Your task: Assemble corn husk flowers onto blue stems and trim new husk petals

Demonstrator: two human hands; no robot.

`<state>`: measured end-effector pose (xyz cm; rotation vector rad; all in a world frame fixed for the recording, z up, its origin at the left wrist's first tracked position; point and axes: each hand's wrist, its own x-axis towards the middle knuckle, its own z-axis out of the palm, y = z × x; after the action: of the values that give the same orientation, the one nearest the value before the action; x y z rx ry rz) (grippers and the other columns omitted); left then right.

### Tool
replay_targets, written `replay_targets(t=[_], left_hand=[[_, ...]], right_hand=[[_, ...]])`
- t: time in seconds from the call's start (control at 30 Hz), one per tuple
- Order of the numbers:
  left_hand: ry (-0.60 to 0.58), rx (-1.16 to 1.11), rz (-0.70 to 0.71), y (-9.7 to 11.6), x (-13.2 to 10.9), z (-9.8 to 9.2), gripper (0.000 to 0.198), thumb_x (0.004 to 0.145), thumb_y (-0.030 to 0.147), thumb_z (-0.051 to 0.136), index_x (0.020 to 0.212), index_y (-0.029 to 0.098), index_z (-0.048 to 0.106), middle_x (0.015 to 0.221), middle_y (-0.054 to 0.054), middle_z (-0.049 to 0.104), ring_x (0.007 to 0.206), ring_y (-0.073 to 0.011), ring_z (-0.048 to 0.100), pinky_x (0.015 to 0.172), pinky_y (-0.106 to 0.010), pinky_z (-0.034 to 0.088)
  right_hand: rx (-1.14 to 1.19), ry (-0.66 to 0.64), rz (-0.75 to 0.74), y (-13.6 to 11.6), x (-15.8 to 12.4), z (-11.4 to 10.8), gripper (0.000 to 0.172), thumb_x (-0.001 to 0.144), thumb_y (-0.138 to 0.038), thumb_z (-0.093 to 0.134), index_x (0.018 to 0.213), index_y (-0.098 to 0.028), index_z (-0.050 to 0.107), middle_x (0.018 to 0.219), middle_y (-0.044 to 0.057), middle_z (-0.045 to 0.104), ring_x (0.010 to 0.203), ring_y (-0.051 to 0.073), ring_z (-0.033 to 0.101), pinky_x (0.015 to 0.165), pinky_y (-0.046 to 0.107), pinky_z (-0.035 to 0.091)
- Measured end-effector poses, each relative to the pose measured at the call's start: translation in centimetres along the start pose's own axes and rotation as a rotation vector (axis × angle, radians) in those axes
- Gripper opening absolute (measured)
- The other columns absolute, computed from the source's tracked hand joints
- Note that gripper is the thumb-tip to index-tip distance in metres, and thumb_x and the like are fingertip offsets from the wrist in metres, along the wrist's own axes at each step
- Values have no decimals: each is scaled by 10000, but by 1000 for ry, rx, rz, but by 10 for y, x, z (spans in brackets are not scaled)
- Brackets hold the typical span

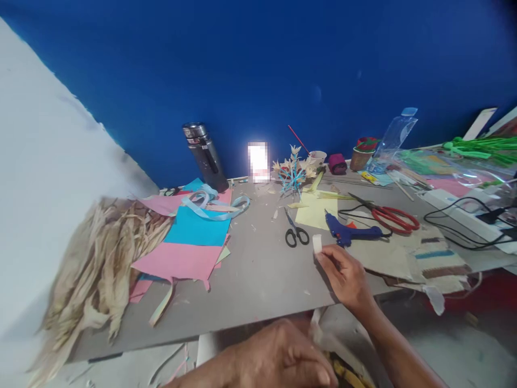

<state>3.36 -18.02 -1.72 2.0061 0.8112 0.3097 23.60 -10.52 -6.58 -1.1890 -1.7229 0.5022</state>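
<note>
My right hand (348,277) is over the table's front part. Its thumb and forefinger pinch a small cream-white strip (317,243), held upright. My left hand (283,358) is low at the bottom edge, in front of the table. Its fingers are curled closed, and what they hold, if anything, is hidden. A pale strip (317,323) shows just beyond it. Black-handled scissors (297,234) lie left of the cream-white strip. To the right is a blue glue gun (351,230), close to my right hand but apart from it.
Dried husks (109,258) hang over the table's left edge beside pink and blue sheets (197,226). A dark flask (205,159) leans at the back, left of a husk flower bunch (294,172). Red-handled scissors (393,218), a plastic bottle (393,137) and a power strip (464,215) are right.
</note>
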Motion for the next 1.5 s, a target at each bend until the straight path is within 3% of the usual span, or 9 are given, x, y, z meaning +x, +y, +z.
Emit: replay_targets(t=[0.03, 0.1, 0.2, 0.3, 0.4, 0.57, 0.73, 1.13, 1.5], left_hand=[[-31, -149, -93, 2, -1, -1, 427, 982, 453, 403, 1036, 201, 743, 853, -63, 773, 744, -170, 706, 777, -283, 536], [203, -281, -313, -2, 3, -17, 405, 971, 384, 389, 994, 153, 722, 730, -54, 752, 622, -161, 672, 644, -262, 516], [538, -97, -394, -25, 31, -69, 250, 844, 212, 494, 934, 154, 719, 843, -51, 766, 808, -183, 694, 777, -273, 500], [626, 246, -432, -57, 69, -125, 245, 792, 180, 519, 915, 169, 731, 862, -50, 757, 841, -206, 679, 813, -299, 481], [631, 436, -437, -80, 103, -158, 320, 811, 140, 488, 1031, 150, 720, 1009, -96, 739, 938, -218, 653, 841, -302, 465], [549, 470, -405, -98, 132, -163, 264, 759, 126, 575, 970, 160, 730, 1036, -102, 720, 931, -212, 645, 819, -294, 466], [517, 448, -416, -105, 133, -166, 127, 732, 128, 607, 786, 163, 716, 784, -46, 721, 734, -173, 642, 696, -266, 467], [753, 440, -588, -122, 164, -238, 189, 761, 118, 609, 909, 139, 724, 760, -66, 730, 669, -161, 652, 656, -251, 468], [638, 328, -706, -141, 184, -245, 191, 845, 190, 550, 892, 100, 713, 584, -64, 669, 495, -146, 624, 512, -217, 464]], right_hand=[[2, 0, 13, 0, 0, 1, 224, 970, -339, 511, 851, -194, 633, 790, 38, 654, 699, 165, 586, 680, 260, 447], [-3, -20, 28, 0, 1, 2, 208, 967, -327, 517, 866, -197, 645, 800, 34, 664, 711, 167, 600, 684, 257, 447], [-11, -46, 8, -2, 0, 3, 186, 960, -304, 527, 862, -201, 647, 809, 32, 671, 734, 172, 616, 694, 255, 447], [-11, -40, -8, -3, 0, 4, 175, 955, -281, 531, 843, -200, 639, 773, 22, 656, 708, 163, 612, 675, 249, 440], [-11, -47, -10, -3, -1, 4, 181, 955, -270, 527, 825, -200, 632, 753, 18, 641, 695, 159, 607, 661, 249, 433], [8, -72, 9, -3, -2, 5, 191, 963, -263, 508, 820, -202, 620, 745, 18, 623, 693, 161, 595, 662, 258, 427], [27, -94, 29, -3, -4, 5, 203, 979, -275, 488, 836, -206, 615, 764, 21, 619, 697, 160, 591, 655, 262, 423], [34, -82, -29, -4, -2, 5, 174, 973, -228, 494, 839, -210, 603, 742, 10, 610, 666, 146, 589, 633, 247, 433], [5, -42, -77, -8, 1, 3, 164, 947, -187, 502, 808, -212, 586, 703, -1, 612, 623, 135, 599, 599, 227, 452]])
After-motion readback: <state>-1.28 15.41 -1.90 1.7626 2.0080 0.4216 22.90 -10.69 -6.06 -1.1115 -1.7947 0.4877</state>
